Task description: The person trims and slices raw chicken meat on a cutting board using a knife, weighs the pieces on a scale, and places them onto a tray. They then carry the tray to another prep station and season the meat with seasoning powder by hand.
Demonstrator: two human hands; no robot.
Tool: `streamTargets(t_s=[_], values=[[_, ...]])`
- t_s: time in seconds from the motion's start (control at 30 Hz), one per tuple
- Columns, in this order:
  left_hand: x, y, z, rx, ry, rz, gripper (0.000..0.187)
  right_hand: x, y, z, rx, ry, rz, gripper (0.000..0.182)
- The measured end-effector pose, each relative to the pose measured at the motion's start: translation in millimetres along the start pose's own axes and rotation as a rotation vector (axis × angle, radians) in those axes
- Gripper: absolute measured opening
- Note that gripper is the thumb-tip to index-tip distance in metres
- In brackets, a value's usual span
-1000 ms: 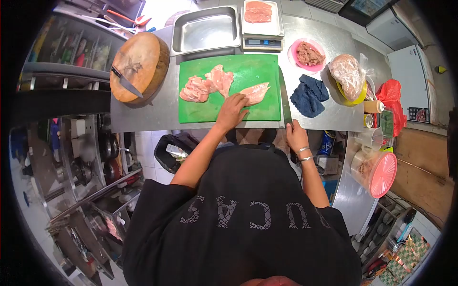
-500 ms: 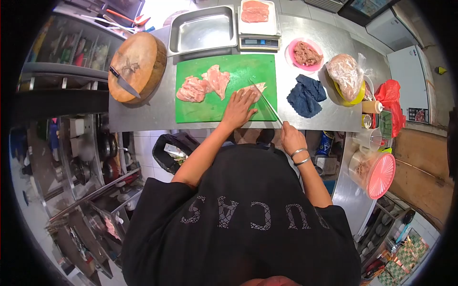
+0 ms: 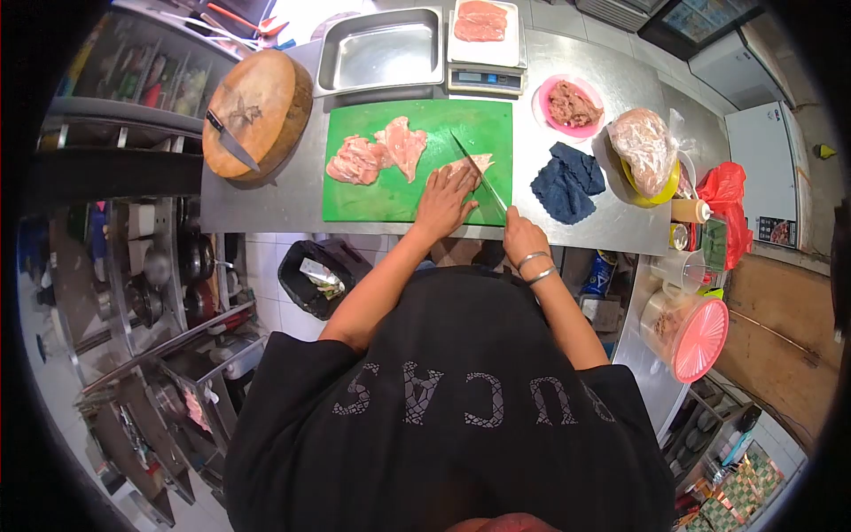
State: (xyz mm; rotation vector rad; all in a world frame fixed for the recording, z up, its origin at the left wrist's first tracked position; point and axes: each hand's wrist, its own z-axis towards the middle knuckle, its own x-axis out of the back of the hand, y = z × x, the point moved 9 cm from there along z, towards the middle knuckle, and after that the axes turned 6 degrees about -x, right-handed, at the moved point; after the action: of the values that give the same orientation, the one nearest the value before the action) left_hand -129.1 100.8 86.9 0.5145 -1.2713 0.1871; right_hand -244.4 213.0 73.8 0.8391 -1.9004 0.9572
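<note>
My left hand (image 3: 446, 200) lies spread on a piece of pale meat (image 3: 481, 162) at the right part of the green cutting board (image 3: 372, 209). The fingers of my right hand (image 3: 525, 236) are wrapped round the handle of a long knife (image 3: 492, 191), near the board's front right corner. Its blade points up and to the left, across the meat beside my left fingertips. More pink meat pieces (image 3: 358, 160) rest on the board's left half.
A round wooden block (image 3: 282, 97) with another knife (image 3: 238, 149) stands left. Behind the board are a metal tray (image 3: 379, 51) and a scale (image 3: 484, 79) bearing meat. A pink bowl (image 3: 595, 91), blue cloth (image 3: 567, 184) and wrapped meat (image 3: 640, 146) lie right.
My right hand has moved left and slightly up with the knife, and the blade tip has shifted up and left. My left hand stays on the meat.
</note>
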Motion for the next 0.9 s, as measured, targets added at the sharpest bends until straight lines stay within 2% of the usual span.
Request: streamTargets(t_s=[0.17, 0.27, 0.33, 0.37, 0.43, 0.57, 0.63, 0.67, 0.73, 0.77, 0.83, 0.9], values=[[2.5, -1.8, 6.2, 0.008, 0.046, 0.018, 0.053, 1.7, 36.9, -59.4, 0.003, 0.004, 0.036, 0.020], [5.4, -10.0, 22.8, 0.024, 0.109, -0.092, 0.045, 2.8, 71.9, -103.9, -0.020, -0.040, 0.010, 0.019], [9.4, -22.7, 39.6, 0.190, 0.177, -0.051, 0.036, 5.1, 91.8, -125.0, -0.079, -0.116, 0.009, 0.017], [9.1, -20.9, 50.1, 0.184, 0.176, -0.048, 0.036, 10.3, 98.6, -129.4, -0.081, -0.112, 0.015, 0.017], [-5.6, -25.3, 67.6, 0.261, 0.024, 0.045, 0.024, 20.3, 104.5, -135.0, -0.066, -0.087, 0.130, 0.017], [-34.7, -23.2, 91.2, 0.204, -0.063, 0.057, 0.013, 33.1, 112.8, -136.6, -0.120, 0.081, 0.300, 0.019], [-45.3, -15.0, 94.6, 0.099, -0.134, -0.150, 0.009, 31.3, 114.5, -132.5, -0.138, 0.098, 0.370, 0.020], [-45.1, -17.0, 91.3, 0.105, -0.137, -0.141, 0.009, 32.8, 115.6, -129.5, -0.142, 0.119, 0.409, 0.020], [-20.2, -3.9, 88.1, 0.007, 0.037, -0.383, 0.005, 36.3, 116.1, -121.0, -0.134, 0.136, 0.449, 0.020], [-13.3, -4.1, 82.9, 0.016, 0.037, -0.375, 0.005, 38.3, 115.0, -116.5, -0.117, 0.148, 0.472, 0.020], [38.1, -23.6, 60.8, 0.168, 0.357, -0.582, 0.008, 40.1, 113.4, -109.6, -0.088, 0.168, 0.517, 0.020], [65.0, -64.3, 30.6, 0.299, 0.540, -0.429, 0.015, 40.0, 112.3, -99.5, -0.054, 0.177, 0.542, 0.021]])
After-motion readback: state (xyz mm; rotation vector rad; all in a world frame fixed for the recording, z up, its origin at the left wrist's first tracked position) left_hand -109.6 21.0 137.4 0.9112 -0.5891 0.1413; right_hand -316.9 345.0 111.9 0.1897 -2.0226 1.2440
